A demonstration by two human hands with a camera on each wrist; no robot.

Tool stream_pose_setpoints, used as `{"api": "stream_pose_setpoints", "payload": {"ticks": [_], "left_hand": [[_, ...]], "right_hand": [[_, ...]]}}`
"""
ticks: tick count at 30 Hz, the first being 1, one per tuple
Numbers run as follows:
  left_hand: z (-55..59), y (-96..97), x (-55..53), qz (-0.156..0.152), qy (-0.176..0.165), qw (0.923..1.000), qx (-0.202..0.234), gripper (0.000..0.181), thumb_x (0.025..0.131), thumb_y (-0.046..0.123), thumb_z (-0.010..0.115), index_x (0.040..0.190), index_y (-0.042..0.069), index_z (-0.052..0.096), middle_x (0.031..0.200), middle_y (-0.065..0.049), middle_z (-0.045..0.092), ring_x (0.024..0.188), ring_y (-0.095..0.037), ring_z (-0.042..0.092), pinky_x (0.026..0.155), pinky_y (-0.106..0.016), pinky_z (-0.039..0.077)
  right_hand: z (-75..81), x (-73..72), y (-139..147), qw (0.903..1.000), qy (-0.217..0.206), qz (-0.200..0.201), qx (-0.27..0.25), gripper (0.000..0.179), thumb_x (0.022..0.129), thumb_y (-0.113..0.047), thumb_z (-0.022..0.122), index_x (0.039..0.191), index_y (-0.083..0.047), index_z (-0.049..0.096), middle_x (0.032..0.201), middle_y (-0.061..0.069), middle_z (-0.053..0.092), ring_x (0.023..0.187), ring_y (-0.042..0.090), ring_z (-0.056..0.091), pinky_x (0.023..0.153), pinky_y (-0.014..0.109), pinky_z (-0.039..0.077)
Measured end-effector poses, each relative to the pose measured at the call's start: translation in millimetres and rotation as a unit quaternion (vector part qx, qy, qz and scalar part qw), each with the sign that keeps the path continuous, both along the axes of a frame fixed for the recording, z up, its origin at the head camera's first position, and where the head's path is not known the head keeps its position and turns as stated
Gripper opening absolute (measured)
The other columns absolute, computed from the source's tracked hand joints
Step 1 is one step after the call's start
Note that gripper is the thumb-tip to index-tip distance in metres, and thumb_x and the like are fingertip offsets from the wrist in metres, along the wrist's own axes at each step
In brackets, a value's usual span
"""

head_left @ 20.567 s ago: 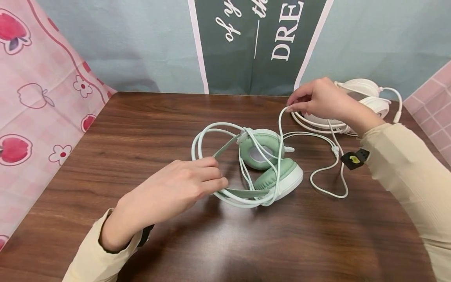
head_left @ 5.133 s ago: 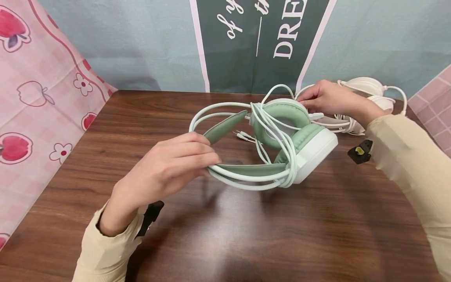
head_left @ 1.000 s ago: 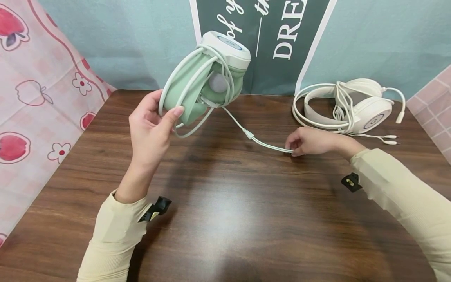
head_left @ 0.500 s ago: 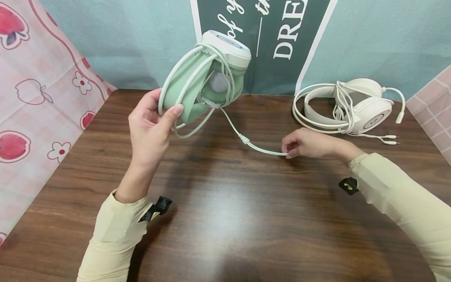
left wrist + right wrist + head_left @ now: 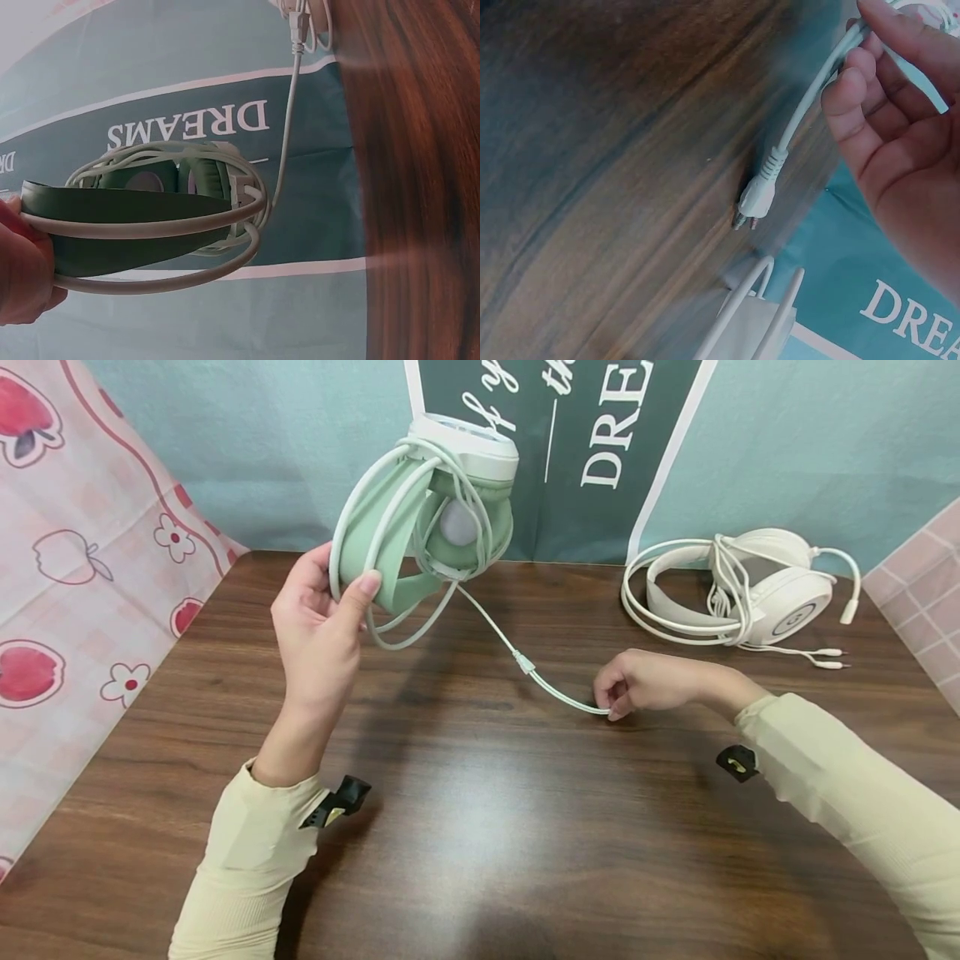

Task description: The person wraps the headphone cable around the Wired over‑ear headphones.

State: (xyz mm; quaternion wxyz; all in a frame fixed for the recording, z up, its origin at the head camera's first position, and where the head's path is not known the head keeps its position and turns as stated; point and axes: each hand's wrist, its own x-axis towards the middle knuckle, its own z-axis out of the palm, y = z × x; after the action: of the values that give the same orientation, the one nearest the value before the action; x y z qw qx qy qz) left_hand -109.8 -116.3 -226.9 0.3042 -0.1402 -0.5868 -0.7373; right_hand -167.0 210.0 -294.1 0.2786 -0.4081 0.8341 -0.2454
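Observation:
My left hand (image 5: 318, 618) holds a pair of green and white headphones (image 5: 390, 539) by the headband, raised above the table. The thumb lies on the near side of the band. White cable is wound round the earcups (image 5: 202, 176). From the lower earcup a thin cable runs down through a splitter (image 5: 523, 662) to my right hand (image 5: 648, 681), whose thumb and fingers pinch its two thin strands (image 5: 570, 700) low over the table. In the right wrist view the cable hangs past the fingers and ends in plugs (image 5: 757, 196) with metal tips.
A white headset (image 5: 787, 597) with a boom microphone lies at the back right of the wooden table (image 5: 480, 827), its cable bundled and two plugs (image 5: 831, 658) loose in front. Behind hangs a blue cloth (image 5: 300, 460); a pink fruit-patterned cloth (image 5: 82, 585) hangs at the left.
The headphones have been lifted off the table and turned with one earcup on top. My right hand moved from the earcup to the cable's tail, lately drawing it slightly nearer. The headphones shifted slightly left.

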Motion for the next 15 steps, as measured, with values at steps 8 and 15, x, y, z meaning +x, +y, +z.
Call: {"api": "stream_pose_setpoints", "payload": {"ticks": [8, 15], "left_hand": [[-7.1, -0.4, -0.9, -0.001, 0.023, 0.9965, -0.08, 0.027, 0.076, -0.017, 0.06, 0.102, -0.014, 0.056, 0.091, -0.013, 0.059, 0.079, -0.014, 0.056, 0.067, -0.021, 0.048], [-11.6, 1.6, 5.5, 0.079, 0.094, 0.9398, -0.319, 0.029, 0.073, -0.007, 0.07, 0.099, -0.014, 0.059, 0.086, -0.02, 0.06, 0.061, -0.01, 0.052, 0.05, -0.015, 0.043]], "right_hand": [[13.0, 0.3, 5, 0.9995, -0.003, -0.015, -0.029, 0.01, 0.077, -0.004, 0.068, 0.077, -0.012, 0.063, 0.065, -0.007, 0.054, 0.059, 0.005, 0.05, 0.052, 0.022, 0.042], [33.1, -1.0, 6, 0.9967, 0.043, -0.01, -0.068, 0.006, 0.08, -0.006, 0.067, 0.084, -0.011, 0.066, 0.068, -0.008, 0.057, 0.06, 0.004, 0.052, 0.053, 0.022, 0.045]]}}
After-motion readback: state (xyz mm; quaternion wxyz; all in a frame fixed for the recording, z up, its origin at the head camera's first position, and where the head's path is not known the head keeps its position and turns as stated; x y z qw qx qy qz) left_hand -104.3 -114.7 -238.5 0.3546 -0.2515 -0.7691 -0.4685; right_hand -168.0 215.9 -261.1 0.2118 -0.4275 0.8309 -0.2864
